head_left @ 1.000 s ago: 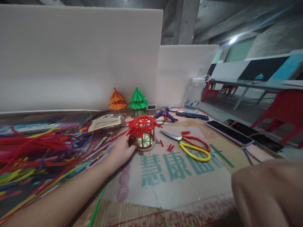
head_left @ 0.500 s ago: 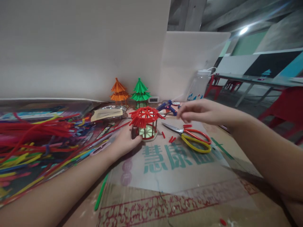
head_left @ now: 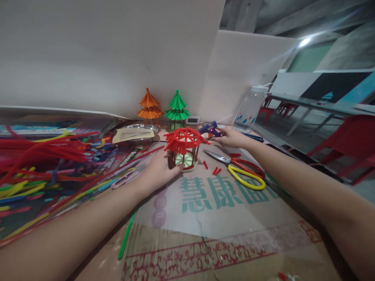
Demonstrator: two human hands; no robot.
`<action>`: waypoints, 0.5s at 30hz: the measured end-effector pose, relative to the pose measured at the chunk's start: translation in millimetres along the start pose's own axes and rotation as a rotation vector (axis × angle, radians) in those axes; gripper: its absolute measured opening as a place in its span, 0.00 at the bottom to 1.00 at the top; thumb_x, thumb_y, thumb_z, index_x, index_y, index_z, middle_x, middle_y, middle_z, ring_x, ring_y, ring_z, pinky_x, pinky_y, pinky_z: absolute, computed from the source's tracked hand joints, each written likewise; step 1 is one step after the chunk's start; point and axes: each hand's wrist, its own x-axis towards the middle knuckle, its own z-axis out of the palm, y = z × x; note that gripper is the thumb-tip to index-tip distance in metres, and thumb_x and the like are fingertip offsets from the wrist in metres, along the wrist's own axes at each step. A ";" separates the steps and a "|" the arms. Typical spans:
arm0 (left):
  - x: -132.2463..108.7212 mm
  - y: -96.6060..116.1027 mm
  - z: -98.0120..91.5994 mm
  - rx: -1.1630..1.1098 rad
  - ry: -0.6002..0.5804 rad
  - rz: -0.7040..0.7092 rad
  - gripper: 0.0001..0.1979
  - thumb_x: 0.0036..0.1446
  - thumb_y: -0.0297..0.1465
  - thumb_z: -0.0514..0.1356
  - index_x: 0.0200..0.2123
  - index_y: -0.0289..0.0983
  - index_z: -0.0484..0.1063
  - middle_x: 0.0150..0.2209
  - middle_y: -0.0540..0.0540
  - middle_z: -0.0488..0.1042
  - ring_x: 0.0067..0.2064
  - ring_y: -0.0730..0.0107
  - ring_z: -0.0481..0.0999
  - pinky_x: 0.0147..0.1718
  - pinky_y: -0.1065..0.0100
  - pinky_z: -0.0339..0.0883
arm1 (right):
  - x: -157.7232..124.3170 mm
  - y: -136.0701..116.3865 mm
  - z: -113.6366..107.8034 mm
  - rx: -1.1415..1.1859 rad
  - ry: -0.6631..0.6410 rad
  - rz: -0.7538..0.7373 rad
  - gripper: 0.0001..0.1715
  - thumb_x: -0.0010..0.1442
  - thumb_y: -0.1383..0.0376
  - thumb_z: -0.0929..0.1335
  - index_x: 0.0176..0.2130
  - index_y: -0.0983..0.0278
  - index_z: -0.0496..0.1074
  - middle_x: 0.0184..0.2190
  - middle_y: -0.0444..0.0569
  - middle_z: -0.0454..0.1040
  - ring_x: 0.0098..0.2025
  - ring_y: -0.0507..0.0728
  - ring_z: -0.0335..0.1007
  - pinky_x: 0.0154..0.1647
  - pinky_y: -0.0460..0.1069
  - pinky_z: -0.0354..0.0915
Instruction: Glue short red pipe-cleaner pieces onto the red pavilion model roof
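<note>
My left hand holds a small red pavilion model by its base at the left, thumb at the front. The model has a ring of red fuzzy-stick strips as a roof, thin brown posts and a pale green floor. My right hand is at the handle of a blue glue gun, with its fingers closed about it; part of the grip is hidden. Scissors with one yellow and one red handle loop lie in front of the right hand. Short red pieces lie beside the blades.
Orange and green pagoda models stand at the back, near a small digital display. A metal dish carries a yellowish sheet. Many coloured fuzzy sticks fill the left side. A clear bottle stands at the right rear.
My right hand has moved forward and left from above the scissors to the glue gun's handle. My left hand keeps its hold on the red model. The view has shifted slightly.
</note>
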 end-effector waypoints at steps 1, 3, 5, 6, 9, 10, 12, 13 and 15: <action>0.0 0.9 -0.4 -0.002 0.002 0.003 0.14 0.56 0.33 0.61 0.47 0.39 0.73 0.48 0.43 0.77 0.51 0.53 0.76 0.51 0.57 0.70 | 5.3 0.5 3.7 0.041 -0.008 0.026 0.27 0.53 0.57 0.74 0.50 0.67 0.74 0.41 0.56 0.81 0.41 0.61 0.76 0.43 0.51 0.68; 0.0 2.6 -1.1 -0.004 0.001 0.010 0.15 0.56 0.33 0.61 0.47 0.39 0.73 0.47 0.44 0.78 0.49 0.54 0.77 0.49 0.58 0.70 | 13.1 1.7 10.0 0.098 -0.007 0.078 0.25 0.51 0.59 0.76 0.46 0.68 0.75 0.39 0.55 0.81 0.40 0.60 0.76 0.43 0.50 0.68; 0.0 2.8 -1.2 -0.007 0.004 0.013 0.16 0.56 0.34 0.62 0.48 0.39 0.73 0.47 0.44 0.78 0.48 0.55 0.77 0.48 0.59 0.71 | 16.8 2.6 14.1 0.132 0.015 0.107 0.23 0.49 0.61 0.76 0.44 0.69 0.75 0.37 0.54 0.81 0.39 0.60 0.76 0.42 0.49 0.68; -0.1 2.0 -0.8 -0.010 0.005 0.007 0.16 0.56 0.34 0.62 0.48 0.39 0.73 0.47 0.44 0.78 0.47 0.55 0.77 0.48 0.59 0.71 | 17.2 2.7 15.2 0.156 0.026 0.121 0.23 0.49 0.62 0.76 0.44 0.69 0.75 0.36 0.54 0.81 0.38 0.60 0.76 0.41 0.49 0.68; -1.1 -3.9 2.0 -0.027 -0.002 -0.028 0.15 0.57 0.37 0.62 0.47 0.39 0.73 0.47 0.42 0.78 0.48 0.53 0.77 0.47 0.57 0.71 | 13.5 1.4 14.9 0.238 0.062 0.152 0.22 0.50 0.67 0.75 0.45 0.68 0.74 0.34 0.52 0.81 0.36 0.59 0.76 0.39 0.49 0.69; -1.6 -6.6 3.3 -0.034 -0.001 -0.036 0.15 0.58 0.37 0.61 0.46 0.38 0.73 0.46 0.42 0.78 0.48 0.52 0.77 0.48 0.56 0.71 | 11.1 0.4 13.6 0.273 0.074 0.159 0.20 0.51 0.67 0.74 0.45 0.68 0.74 0.34 0.52 0.81 0.35 0.59 0.77 0.38 0.49 0.69; -2.6 -11.8 5.5 -0.047 0.008 -0.050 0.16 0.58 0.36 0.61 0.48 0.38 0.71 0.46 0.41 0.78 0.48 0.52 0.77 0.49 0.54 0.70 | 4.1 -3.0 9.7 0.357 0.096 0.169 0.15 0.55 0.67 0.72 0.44 0.68 0.73 0.35 0.54 0.81 0.34 0.58 0.77 0.36 0.49 0.71; -2.9 -14.0 6.4 -0.050 0.014 -0.061 0.16 0.58 0.35 0.60 0.49 0.37 0.71 0.46 0.41 0.78 0.49 0.52 0.77 0.50 0.54 0.70 | -0.7 -5.5 7.2 0.402 0.106 0.171 0.12 0.57 0.66 0.71 0.42 0.68 0.72 0.36 0.55 0.81 0.33 0.57 0.78 0.35 0.49 0.72; -3.1 -17.3 7.6 -0.067 0.029 -0.077 0.16 0.58 0.34 0.60 0.49 0.37 0.70 0.47 0.40 0.77 0.49 0.53 0.77 0.51 0.53 0.69 | -14.1 -12.4 1.8 0.476 0.122 0.170 0.09 0.61 0.63 0.69 0.39 0.67 0.72 0.37 0.56 0.81 0.31 0.56 0.78 0.34 0.49 0.73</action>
